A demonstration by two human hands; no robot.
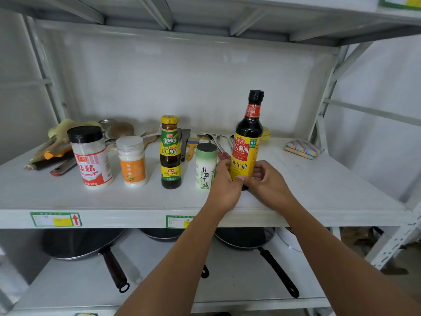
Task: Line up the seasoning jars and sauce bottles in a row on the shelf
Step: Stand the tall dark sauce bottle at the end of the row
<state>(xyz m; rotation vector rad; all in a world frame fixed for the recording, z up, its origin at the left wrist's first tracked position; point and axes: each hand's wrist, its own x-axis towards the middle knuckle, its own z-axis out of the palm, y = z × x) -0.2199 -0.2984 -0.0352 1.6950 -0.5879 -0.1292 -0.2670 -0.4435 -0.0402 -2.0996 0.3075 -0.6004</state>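
A row of containers stands on the white shelf (319, 190). From the left: a black-capped jar with a red and white label (91, 156), a white jar with an orange label (133, 161), a dark sauce bottle with a yellow cap (170, 153), and a pale green salt canister (205, 166). At the right end stands a tall dark soy sauce bottle with a yellow label (247, 137), upright. My left hand (224, 185) and my right hand (265, 181) both grip its lower part from either side. The left hand touches the salt canister's side.
Behind the row lie kitchen utensils (205, 139), a brush and yellowish gloves (61, 130). A striped sponge (303, 148) lies at the back right. Dark pans (84, 241) with long handles rest on the shelf below. Another shelf hangs overhead.
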